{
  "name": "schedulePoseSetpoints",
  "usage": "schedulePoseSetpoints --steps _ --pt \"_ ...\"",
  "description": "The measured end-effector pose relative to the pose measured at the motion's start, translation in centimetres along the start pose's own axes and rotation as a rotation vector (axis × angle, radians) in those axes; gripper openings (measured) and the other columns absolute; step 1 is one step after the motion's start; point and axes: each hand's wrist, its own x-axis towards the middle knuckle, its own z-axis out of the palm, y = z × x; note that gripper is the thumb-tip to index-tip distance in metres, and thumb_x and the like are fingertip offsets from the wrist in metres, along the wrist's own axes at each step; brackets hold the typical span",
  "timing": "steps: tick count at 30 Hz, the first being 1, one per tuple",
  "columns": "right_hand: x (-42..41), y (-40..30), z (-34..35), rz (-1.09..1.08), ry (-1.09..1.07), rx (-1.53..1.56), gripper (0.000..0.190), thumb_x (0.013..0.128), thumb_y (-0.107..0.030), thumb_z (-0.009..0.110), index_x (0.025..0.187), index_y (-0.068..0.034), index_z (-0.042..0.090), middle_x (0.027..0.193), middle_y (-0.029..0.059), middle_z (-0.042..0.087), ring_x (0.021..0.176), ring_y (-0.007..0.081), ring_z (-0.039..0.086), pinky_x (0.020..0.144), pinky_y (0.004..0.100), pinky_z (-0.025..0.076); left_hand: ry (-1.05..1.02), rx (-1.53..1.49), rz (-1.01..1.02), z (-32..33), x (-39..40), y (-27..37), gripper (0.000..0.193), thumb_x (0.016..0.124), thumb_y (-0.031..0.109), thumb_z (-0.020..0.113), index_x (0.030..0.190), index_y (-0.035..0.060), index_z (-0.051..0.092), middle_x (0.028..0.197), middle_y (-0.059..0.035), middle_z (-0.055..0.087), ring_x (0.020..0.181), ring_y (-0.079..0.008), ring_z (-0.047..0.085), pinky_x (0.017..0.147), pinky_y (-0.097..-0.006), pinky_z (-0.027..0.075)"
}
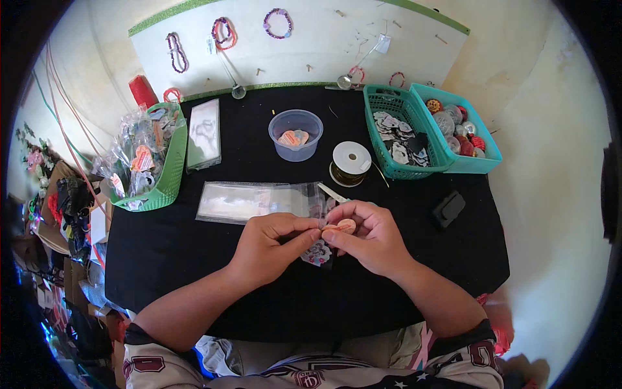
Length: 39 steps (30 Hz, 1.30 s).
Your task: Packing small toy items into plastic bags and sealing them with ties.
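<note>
Over the middle of the black-covered table, my right hand (371,238) pinches an orange heart-shaped tag (346,226) that bears writing. The fingertips of my left hand (274,245) meet the tag's left end, pinched on something too small to make out. Just below the fingers shows a flat printed cutout (317,254) with flower shapes, partly hidden by my hands. Behind my hands lie clear plastic bags (252,200) in a stack. Scissors or a similar tool with a white blade (332,192) rests by their right end, its rear part hidden by my right hand.
A round plastic tub (296,150) holds heart tags. Beside it stands a spool (351,165) of cord. Teal baskets (444,163) with cutouts and ornaments are at right, near a black object (448,209). A green basket (170,182) of bagged pieces and more plastic bags (203,138) are at left.
</note>
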Motion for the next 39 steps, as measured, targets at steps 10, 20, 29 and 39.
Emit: schedulePoseSetpoints --steps 10,20,29,39 --pt "-0.1 0.1 -0.2 0.069 -0.044 -0.078 0.018 0.086 -0.012 0.074 0.097 0.001 0.067 0.087 0.0032 0.069 0.077 0.0055 0.062 0.066 0.0209 0.050 0.015 0.055 0.052 0.3 -0.2 0.6 0.022 0.088 0.006 0.069 0.109 -0.0013 0.070 0.099 -0.0119 0.073 0.090 -0.0111 0.066 0.081 -0.0269 0.052" --pt "-0.3 -0.2 -0.4 0.034 -0.051 -0.109 0.016 0.087 -0.012 0.074 0.095 0.001 0.070 0.086 0.0043 0.070 0.078 0.0057 0.063 0.066 0.0218 0.050 0.024 0.051 -0.041 0.4 -0.3 0.7 0.016 0.088 0.006 0.069 0.102 -0.0026 0.071 0.091 -0.0065 0.073 0.081 -0.0080 0.064 0.074 -0.0241 0.052" --pt "-0.5 -0.8 -0.1 -0.002 -0.013 -0.286 0.016 0.085 -0.013 0.074 0.089 0.002 0.071 0.079 0.0044 0.071 0.072 0.0063 0.063 0.064 0.0221 0.049 0.034 0.098 0.021 0.3 -0.2 -0.1 0.015 0.087 0.008 0.072 0.098 -0.0022 0.071 0.095 -0.0093 0.072 0.084 -0.0112 0.065 0.075 -0.0255 0.052" --pt "-0.3 -0.2 -0.4 -0.022 0.029 -0.168 0.009 0.083 -0.005 0.076 0.087 0.002 0.071 0.074 0.0031 0.069 0.067 0.0042 0.060 0.061 0.0194 0.046 -0.034 0.053 0.141 -0.2 0.1 -0.4 0.012 0.087 0.008 0.070 0.094 -0.0012 0.069 0.099 -0.0107 0.070 0.095 -0.0188 0.065 0.087 -0.0317 0.049"
